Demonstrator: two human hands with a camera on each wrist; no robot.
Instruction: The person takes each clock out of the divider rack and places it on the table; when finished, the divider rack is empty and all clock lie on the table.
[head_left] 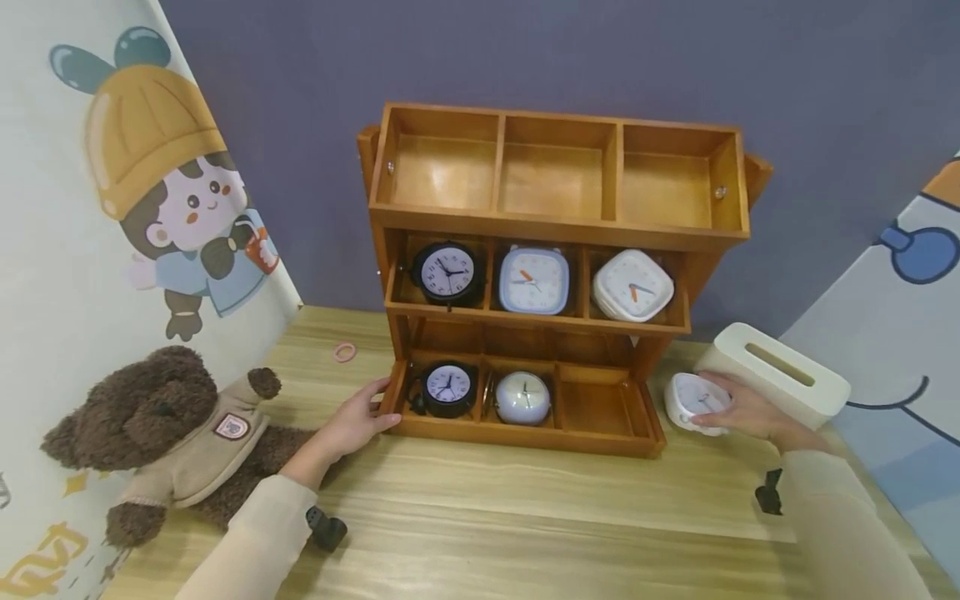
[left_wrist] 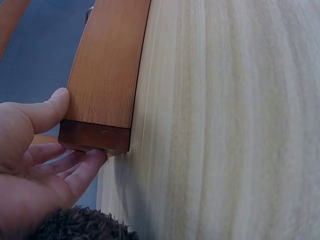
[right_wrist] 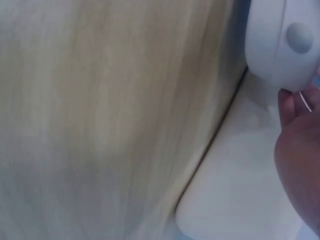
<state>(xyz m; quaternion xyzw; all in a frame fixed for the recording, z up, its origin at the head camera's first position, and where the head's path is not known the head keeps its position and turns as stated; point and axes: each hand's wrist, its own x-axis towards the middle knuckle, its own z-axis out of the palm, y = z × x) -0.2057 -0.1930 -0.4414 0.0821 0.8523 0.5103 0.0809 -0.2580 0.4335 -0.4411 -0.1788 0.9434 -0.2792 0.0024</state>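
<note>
To the right of the three-tier wooden rack (head_left: 558, 227), your right hand (head_left: 738, 408) has its grip closed on a white alarm clock (head_left: 684, 400), just beside the tissue box (head_left: 821, 393); your left hand (head_left: 356, 429) grips the rack's lower left end. Five clocks (head_left: 523, 398) sit in compartments; only this one appears left outside. The bottom right compartment (head_left: 600, 408) offers open room behind its front edge.

And it's a home-like corner here: teddy bear (head_left: 172, 442) lying on the table (head_left: 540, 508), cartoon figure (head_left: 202, 204) up on the wall (head_left: 45, 250), clocks (head_left: 534, 292) sitting in a shelf (head_left: 555, 218), tissue box (head_left: 817, 379) alongside!
</note>
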